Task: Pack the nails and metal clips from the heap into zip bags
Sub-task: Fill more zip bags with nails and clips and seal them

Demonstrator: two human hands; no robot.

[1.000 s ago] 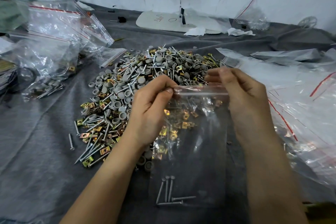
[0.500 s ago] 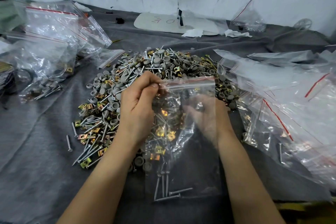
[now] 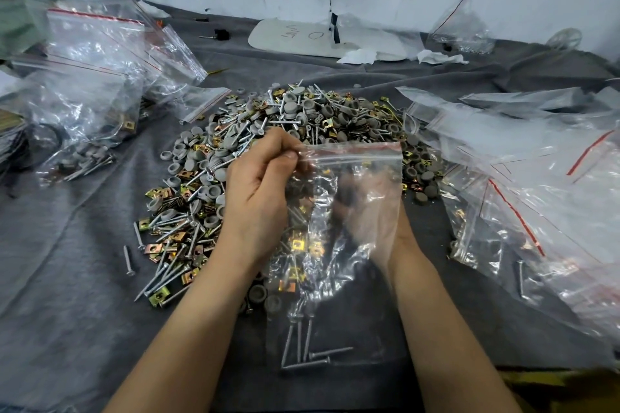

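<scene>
**A:** How far along is the packing?

**B:** Early, I'd judge. At far left one filled bag lies on the grey cloth, with nails and grey caps inside. Behind it is a stack of clear bags, too tangled to count. The heap is large, and its nails, metal clips and caps are far beyond counting.

**A:** And the hands?

**B:** The left hand pinches the top left corner of one zip bag, held up just in front of the heap. The right hand is a blur seen through the plastic. I cannot tell whether it grips anything.

**A:** What's in that bag?

**B:** Five nails at the bottom, by my count. Gold clips show through it, but I can't say whether they are inside or behind.

**A:** Further right?

**B:** A loose pile of bags, with one nail visible.
</scene>
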